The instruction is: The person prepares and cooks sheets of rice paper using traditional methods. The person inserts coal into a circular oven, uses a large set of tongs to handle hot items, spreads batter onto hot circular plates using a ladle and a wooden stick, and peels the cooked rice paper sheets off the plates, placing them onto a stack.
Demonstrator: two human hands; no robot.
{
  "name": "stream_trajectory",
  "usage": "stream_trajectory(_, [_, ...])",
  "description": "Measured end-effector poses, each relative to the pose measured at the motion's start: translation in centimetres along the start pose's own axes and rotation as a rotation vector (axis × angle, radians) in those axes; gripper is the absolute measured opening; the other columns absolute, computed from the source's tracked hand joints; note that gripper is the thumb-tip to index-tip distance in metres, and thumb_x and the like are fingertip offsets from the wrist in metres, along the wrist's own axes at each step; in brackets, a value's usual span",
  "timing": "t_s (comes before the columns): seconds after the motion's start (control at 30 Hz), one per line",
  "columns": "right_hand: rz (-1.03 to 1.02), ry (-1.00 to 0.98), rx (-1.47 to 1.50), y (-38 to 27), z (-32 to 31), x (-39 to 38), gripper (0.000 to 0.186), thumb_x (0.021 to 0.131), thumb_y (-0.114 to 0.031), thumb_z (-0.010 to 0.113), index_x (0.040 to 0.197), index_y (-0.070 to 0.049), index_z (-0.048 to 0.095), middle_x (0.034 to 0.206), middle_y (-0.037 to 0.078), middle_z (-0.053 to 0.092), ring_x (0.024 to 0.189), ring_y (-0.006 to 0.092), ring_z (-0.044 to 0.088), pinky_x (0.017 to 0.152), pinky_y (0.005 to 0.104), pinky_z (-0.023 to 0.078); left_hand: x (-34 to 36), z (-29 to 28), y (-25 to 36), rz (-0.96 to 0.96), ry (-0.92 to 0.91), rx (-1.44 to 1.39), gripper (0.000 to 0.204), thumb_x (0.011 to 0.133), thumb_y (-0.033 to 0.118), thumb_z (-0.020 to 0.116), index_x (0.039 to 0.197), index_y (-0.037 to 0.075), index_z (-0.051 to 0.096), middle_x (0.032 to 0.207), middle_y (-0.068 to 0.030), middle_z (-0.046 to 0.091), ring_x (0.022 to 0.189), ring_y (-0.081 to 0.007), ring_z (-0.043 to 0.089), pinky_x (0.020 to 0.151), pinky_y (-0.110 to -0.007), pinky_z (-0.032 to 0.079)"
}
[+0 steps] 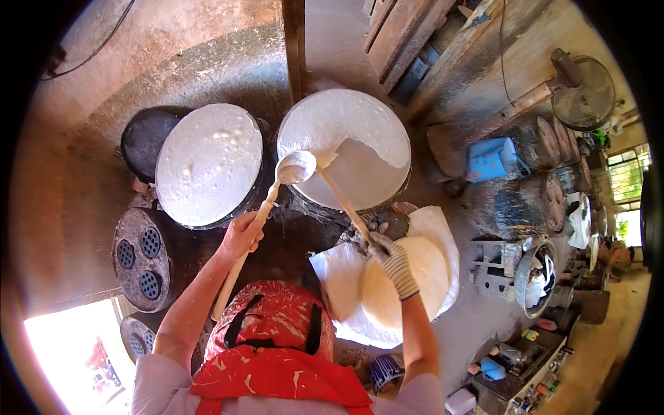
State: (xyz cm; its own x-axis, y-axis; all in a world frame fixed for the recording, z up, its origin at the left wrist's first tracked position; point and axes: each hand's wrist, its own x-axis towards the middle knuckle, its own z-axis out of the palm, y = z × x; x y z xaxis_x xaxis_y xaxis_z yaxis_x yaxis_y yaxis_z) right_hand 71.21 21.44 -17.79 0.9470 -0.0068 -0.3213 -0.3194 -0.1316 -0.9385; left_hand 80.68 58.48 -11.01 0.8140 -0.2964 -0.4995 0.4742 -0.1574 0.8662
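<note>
Red apron [280, 379], splashed with pale drips: covers the wearer's front, presumably as a splash guard. Left hand [242, 233]: bare, fingers wrapped around the shaft of a long ladle [268, 202], well below its bowl, probably to keep skin clear of heat. Right hand [380, 247]: gloved, likely for the same reason, gripping a wooden stick [344, 203]. Stick tip: beside the ladle bowl; from where I stand, contact cannot be confirmed. Ladle bowl: above the right pan [366, 181], seemingly so drips land there. That pan's white layer has a smoother, greyer near side. Left pan [259, 181]: bears a bubbled white layer. Flat rounds [382, 299]: on white cloth [337, 280] below the right wrist, apparently for short reach.
</note>
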Motion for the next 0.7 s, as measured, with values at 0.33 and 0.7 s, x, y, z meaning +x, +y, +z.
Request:
stream_trajectory(0.33, [-0.012, 0.326, 0.636, -5.4, 25.9, 4.1, 0.037, 0.088, -0.018, 0.056, 0.122, -0.008, 0.045, 0.071, 0.001, 0.054, 0.051, 0.0091, 0.051, 0.045, 0.0215, 0.045, -2.9, -1.5, 6.4, 0.154, -0.102, -0.673, 0.05, 0.09, 0.034, 0.049, 0.123, -0.002, 0.043, 0.063, 0.0012, 0.039, 0.042, -0.0035, 0.03, 0.038, -0.016, 0.028])
stream_trajectory(0.7, [0.251, 0.414, 0.766, 1.5, 30.4, 2.8, 0.051, 0.085, -0.053, 0.05, 0.104, -0.006, 0.05, 0.052, 0.0, 0.047, 0.035, 0.0098, 0.04, 0.031, 0.0234, 0.03, -7.3, -7.0, -2.0, 0.029, -0.09, -0.702, 0.04, 0.09, 0.031, 0.048, 0.115, 0.0, 0.05, 0.064, -0.0004, 0.041, 0.046, -0.0046, 0.033, 0.041, -0.017, 0.03])
